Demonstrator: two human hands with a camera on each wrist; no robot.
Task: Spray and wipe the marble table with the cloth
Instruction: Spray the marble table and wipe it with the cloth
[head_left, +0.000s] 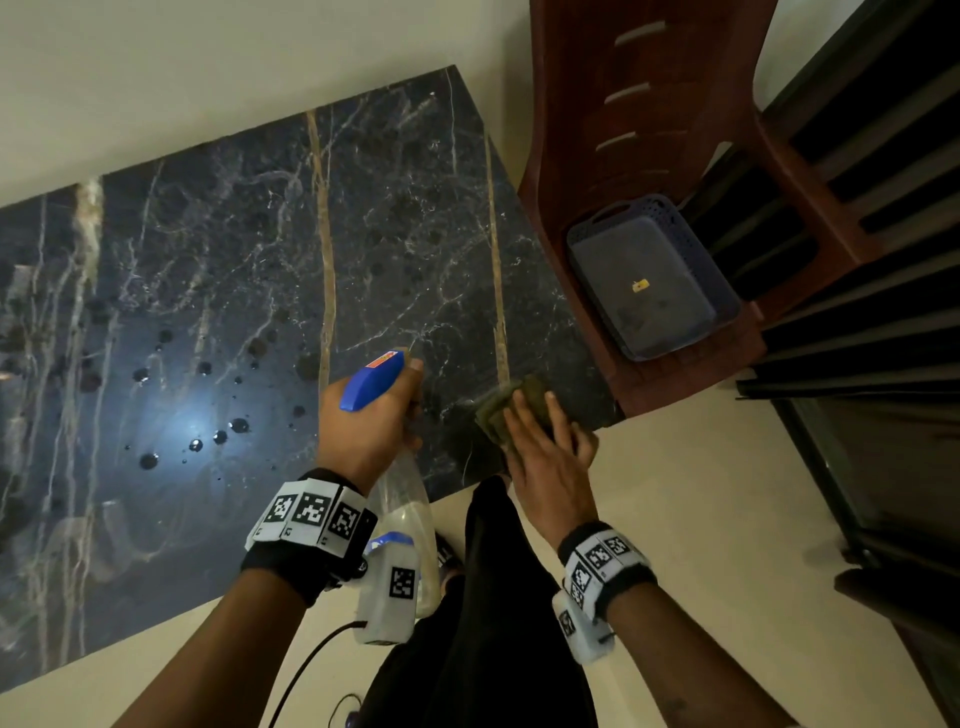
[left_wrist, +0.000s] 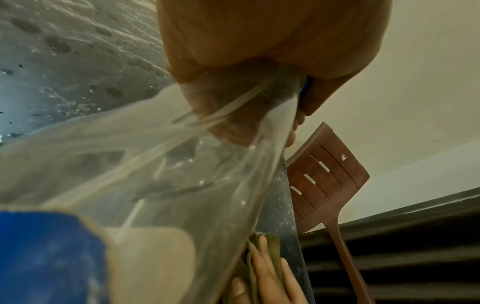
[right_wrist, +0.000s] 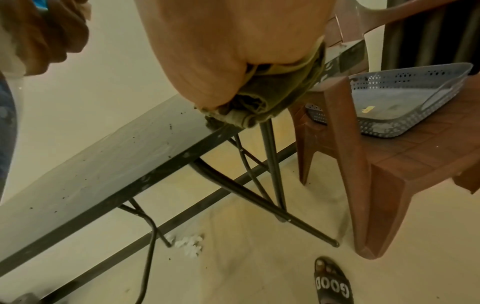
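Note:
The dark veined marble table (head_left: 234, 260) carries scattered drops of liquid on its left and middle. My left hand (head_left: 363, 421) grips a clear spray bottle (head_left: 402, 499) by the neck. Its blue head (head_left: 374, 382) points out over the table. The left wrist view is filled by the bottle (left_wrist: 155, 185) under my left hand (left_wrist: 259, 41). A folded olive-green cloth (head_left: 498, 410) lies on the near right corner. My right hand (head_left: 540, 452) presses it down with straight fingers (left_wrist: 265, 267). In the right wrist view the cloth (right_wrist: 272, 98) bunches under my palm (right_wrist: 233, 41) at the table edge (right_wrist: 103, 164).
A brown plastic chair (head_left: 649, 104) stands against the table's right end with a grey-blue perforated basket (head_left: 649, 280) on its seat. A dark slatted grille (head_left: 857, 260) lies right of it. Folding table legs (right_wrist: 272, 164), my sandalled foot (right_wrist: 331, 281) and a black cable (head_left: 311, 670) are below.

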